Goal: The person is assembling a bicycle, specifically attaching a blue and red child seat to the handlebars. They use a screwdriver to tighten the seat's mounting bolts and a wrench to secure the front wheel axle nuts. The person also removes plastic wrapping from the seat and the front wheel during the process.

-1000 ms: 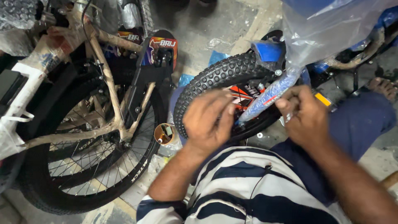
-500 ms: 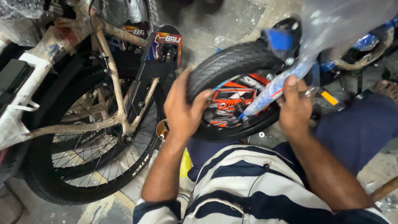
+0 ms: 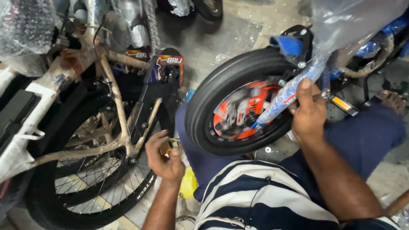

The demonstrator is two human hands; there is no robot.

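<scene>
A small bicycle wheel (image 3: 221,91) with a black tyre and an orange and white disc stands in front of me. Its blue fork leg (image 3: 286,94), wrapped in clear plastic, runs across the wheel. My right hand (image 3: 309,113) grips that fork leg beside the tyre's right edge. My left hand (image 3: 164,157) is low to the left of the wheel, fingers curled around a small round brownish container (image 3: 167,147). What is inside it cannot be made out.
A larger bicycle (image 3: 98,140) with a paper-wrapped frame and spoked wheel leans at the left. Bubble wrap (image 3: 25,25) covers parts at the top left. A clear plastic bag (image 3: 353,21) hangs over the small bike's blue frame. A yellow object (image 3: 188,183) lies by my lap on the concrete floor.
My left hand has left the small wheel and dropped down to the left onto the small round container. My right hand has stayed on the wrapped fork leg.
</scene>
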